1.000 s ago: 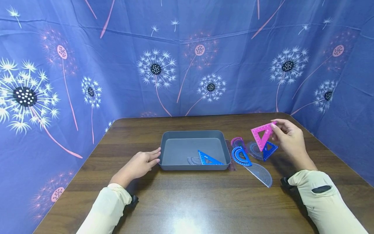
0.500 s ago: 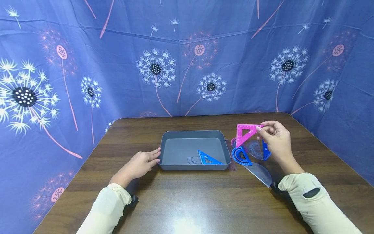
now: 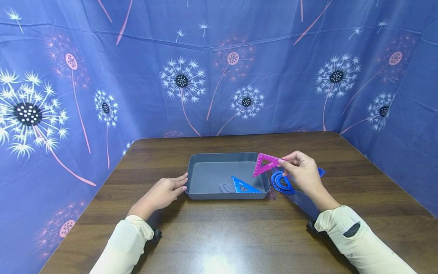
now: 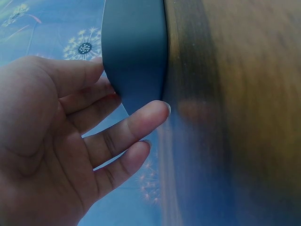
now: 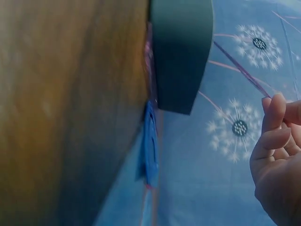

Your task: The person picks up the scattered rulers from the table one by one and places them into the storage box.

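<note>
A pink set square (image 3: 267, 164) is pinched by one corner between the thumb and fingers of my right hand (image 3: 302, 172), over the right rim of a grey tray (image 3: 208, 196). Seen edge-on in the right wrist view, the set square (image 5: 242, 69) is raised above the tray. My left hand (image 3: 164, 193) touches the tray's left side with its fingers extended; in the left wrist view the fingers (image 4: 141, 122) lie by the tray's wall (image 4: 135, 42). Inside the tray are a blue set square (image 3: 243, 187) and a clear protractor (image 3: 226, 188).
Right of the tray lies a blue protractor (image 3: 281, 183) over other pieces. A strip of reddish clear plastic (image 3: 272, 194) shows by the tray wall. A blue set square (image 3: 321, 172) and a clear half-round piece (image 3: 304, 203) are partly hidden by my right hand and arm.
My right hand has carried the pink set square leftward, from above the loose pieces to the tray's right rim. The left hand and tray have stayed put.
</note>
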`<action>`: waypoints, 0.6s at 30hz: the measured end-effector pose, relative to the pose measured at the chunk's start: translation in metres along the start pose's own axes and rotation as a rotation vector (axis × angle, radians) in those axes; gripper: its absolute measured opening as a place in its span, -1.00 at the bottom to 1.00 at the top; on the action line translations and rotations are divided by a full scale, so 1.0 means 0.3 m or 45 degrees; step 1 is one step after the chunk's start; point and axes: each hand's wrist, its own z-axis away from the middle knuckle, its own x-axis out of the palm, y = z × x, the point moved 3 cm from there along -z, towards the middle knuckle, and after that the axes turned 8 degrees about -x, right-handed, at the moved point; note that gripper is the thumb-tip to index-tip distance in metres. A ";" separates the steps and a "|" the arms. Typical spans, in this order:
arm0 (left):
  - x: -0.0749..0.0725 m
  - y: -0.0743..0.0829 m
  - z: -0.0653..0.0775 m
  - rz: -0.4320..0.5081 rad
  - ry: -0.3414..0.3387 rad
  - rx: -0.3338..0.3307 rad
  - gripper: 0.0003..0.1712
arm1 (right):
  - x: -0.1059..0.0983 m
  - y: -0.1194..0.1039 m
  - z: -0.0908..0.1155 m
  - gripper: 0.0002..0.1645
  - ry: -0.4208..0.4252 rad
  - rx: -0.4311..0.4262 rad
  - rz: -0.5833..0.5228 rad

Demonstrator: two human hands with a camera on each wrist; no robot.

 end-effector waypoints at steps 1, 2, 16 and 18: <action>0.000 0.000 0.000 0.001 -0.002 -0.011 -0.52 | 0.007 0.000 0.003 -0.76 -0.018 0.013 -0.008; 0.000 0.000 0.000 0.003 -0.004 -0.020 -0.52 | 0.013 0.001 0.006 -0.78 -0.036 0.026 -0.002; -0.002 0.001 0.000 0.004 -0.005 -0.036 -0.52 | 0.042 0.009 0.020 -0.86 -0.151 0.057 0.143; -0.001 0.001 0.000 0.003 -0.001 -0.024 -0.52 | 0.043 0.009 0.019 -0.87 -0.169 0.043 0.161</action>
